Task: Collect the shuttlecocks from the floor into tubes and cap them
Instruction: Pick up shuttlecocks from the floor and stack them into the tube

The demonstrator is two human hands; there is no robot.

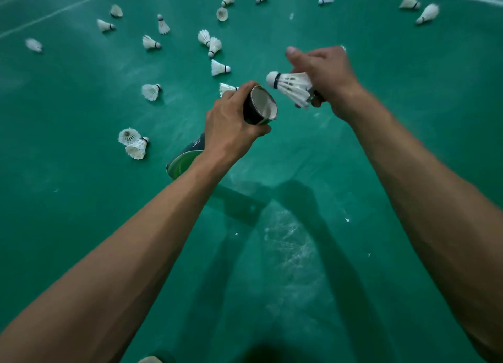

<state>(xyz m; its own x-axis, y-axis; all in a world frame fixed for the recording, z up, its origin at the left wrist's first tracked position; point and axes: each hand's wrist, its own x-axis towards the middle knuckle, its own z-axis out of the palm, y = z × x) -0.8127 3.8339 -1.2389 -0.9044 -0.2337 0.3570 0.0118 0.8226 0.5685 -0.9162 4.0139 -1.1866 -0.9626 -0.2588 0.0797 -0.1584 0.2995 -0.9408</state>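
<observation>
Reaching in from the lower corners of the frame, two bare forearms meet over the green court floor (299, 172) at centre. The left hand (231, 123) is wrapped firmly round the upper part of a dark tube (253, 112). The tube's long axis runs from lower left to upper right, and its open mouth is tipped rightward and towards the camera.

Just right of that mouth, close but not touching, the right hand (324, 71) holds a shuttlecock (292, 86) by its feather skirt. The fingers are curled on the skirt and the thumb stands free above. Something small and dark shows under those fingers; I cannot tell what it is. The cork end points left at the tube opening, so the shuttlecock's axis lies almost crosswise to the tube's. By my judgement the cork must swing down into line with the tube before it will slide in.

Beyond the hands, many loose shuttlecocks lie scattered, the nearest pair (133, 143) at middle left and others across the upper frame. White court lines (62, 8) cross the upper left.
</observation>
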